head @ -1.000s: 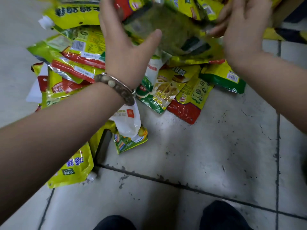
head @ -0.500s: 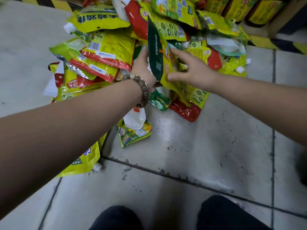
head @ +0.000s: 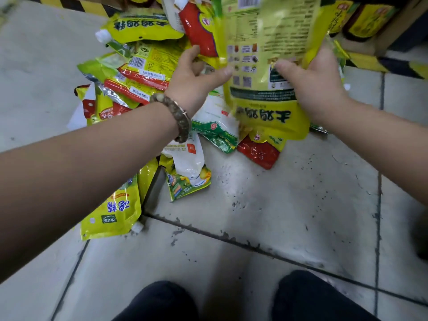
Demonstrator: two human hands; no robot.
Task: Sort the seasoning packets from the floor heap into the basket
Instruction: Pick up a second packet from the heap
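A large yellow seasoning packet [head: 266,54] is held up above the floor heap [head: 143,72], its printed back facing me. My left hand [head: 196,79], with a bead bracelet on the wrist, pinches its left edge with the thumb on the front. My right hand [head: 310,84] grips its right side, thumb across the label. The heap of yellow, red and green packets spreads behind and left of both hands. No basket is in view.
A white pouch [head: 187,158] and a small green packet [head: 185,184] lie on the grey tiles near my left wrist. Another yellow pouch [head: 111,212] lies under my left forearm. Black-and-yellow striped edging [head: 393,66] and stocked shelving run along the back. My dark knees [head: 231,300] sit at the bottom.
The yellow packet, edge-on between both hands half a second ago, is now raised and turned flat toward me. Both hands have shifted up and apart along its sides.
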